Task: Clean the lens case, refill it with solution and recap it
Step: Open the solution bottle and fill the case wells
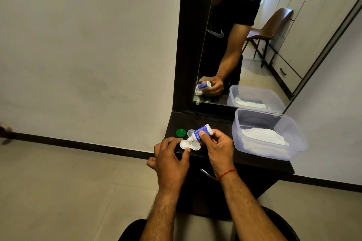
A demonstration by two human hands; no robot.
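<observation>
Step in hand: refill, by my reading. The solution bottle (202, 132) is tipped with its nozzle down over the lens case (184, 144).
Lens case, position: at the front edge of the dark table (219, 121), held between both hands. I cannot tell whether it rests on the surface or sits just above it.
Left grip (170, 154): thumb and fingers pinch the rim of the lens case and steady it.
Right grip (215, 145): thumb and fingers are clamped round the bottle body, with the nozzle over the well on the left-hand side of the picture.
Done so far: both wells are uncapped. Cleaning is likely finished, though the frame cannot confirm it.
Liquid in wells: too small to tell.
Left to do (judgement): finish filling both wells, set the bottle down and screw the caps on.
Count, lens cases: one, with two wells.
Count, bottles: one.
Count, loose caps: two, the green cap (180, 132) and the pale cap (190, 132). They lie side by side on the table just behind the case. The pale one may belong to the case or to the bottle.
Count, tubs: one clear plastic tub (293, 137) to the right, holding white tissue (262, 136).
Backdrop: the mirror (235, 45) repeats the bottle and the tub; these reflections are not counted.
</observation>
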